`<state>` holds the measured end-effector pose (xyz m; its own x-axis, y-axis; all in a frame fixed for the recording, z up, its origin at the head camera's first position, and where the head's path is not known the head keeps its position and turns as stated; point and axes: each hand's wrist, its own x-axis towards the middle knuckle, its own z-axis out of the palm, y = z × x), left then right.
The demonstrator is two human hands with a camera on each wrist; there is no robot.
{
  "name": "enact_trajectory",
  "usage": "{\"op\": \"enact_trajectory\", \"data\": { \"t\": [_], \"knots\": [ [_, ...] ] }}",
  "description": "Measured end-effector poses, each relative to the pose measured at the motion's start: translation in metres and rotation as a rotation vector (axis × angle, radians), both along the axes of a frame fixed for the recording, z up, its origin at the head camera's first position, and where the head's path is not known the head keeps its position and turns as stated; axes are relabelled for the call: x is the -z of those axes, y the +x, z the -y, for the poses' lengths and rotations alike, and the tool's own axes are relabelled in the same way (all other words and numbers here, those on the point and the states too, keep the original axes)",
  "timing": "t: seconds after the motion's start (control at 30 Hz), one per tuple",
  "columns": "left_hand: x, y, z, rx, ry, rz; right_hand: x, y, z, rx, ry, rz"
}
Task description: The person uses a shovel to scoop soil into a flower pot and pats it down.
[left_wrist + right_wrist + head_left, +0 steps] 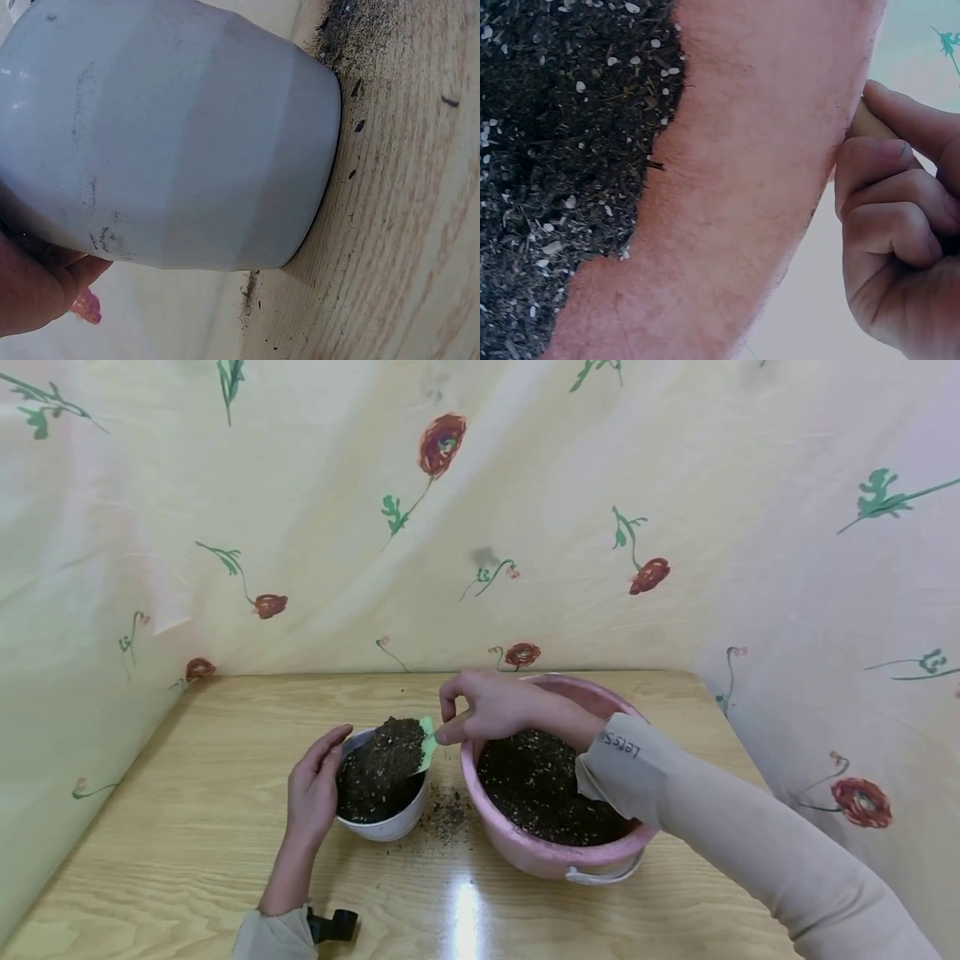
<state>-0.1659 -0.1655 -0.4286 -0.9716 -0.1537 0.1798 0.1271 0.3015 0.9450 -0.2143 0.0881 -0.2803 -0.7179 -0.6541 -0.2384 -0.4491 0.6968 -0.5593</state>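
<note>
A white flowerpot [386, 828] stands on the table, dark potting soil [367, 797] inside it. My left hand [313, 793] holds the pot by its left rim; in the left wrist view its fingers [45, 285] lie against the pot's wall. Over the pot's right side, my right hand [491, 706] grips a small green trowel [427, 745] heaped with soil. The right wrist view shows those fingers curled round the trowel's wooden handle [874, 124], its blade hidden there behind the pink bucket's wall.
Right of the pot stands a pink bucket [517, 852] of soil flecked with white bits, its white handle [603, 875] hanging at the front. Spilled soil [447, 814] lies between the two containers on the wooden table [187, 827]. Flowered cloth [337, 527] hangs behind and at both sides.
</note>
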Motion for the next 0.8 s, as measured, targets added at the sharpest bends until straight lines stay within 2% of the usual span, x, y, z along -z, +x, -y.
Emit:
{"op": "enact_trajectory", "data": {
  "t": [0.1, 0.33, 0.6, 0.8],
  "knots": [
    [0.0, 0.0, 0.0, 0.004, -0.008, -0.001, -0.001, -0.001, 0.002, -0.011, 0.049, -0.047],
    [0.002, -0.001, -0.001, 0.007, -0.024, 0.001, -0.006, 0.0, 0.007, -0.036, 0.127, -0.088],
    [0.003, -0.002, -0.001, 0.012, -0.01, 0.015, -0.025, 0.005, 0.022, -0.074, 0.349, -0.196],
    [0.001, 0.0, 0.001, -0.001, -0.001, 0.005, -0.039, 0.012, 0.026, -0.075, 0.418, -0.235]
  ]
}}
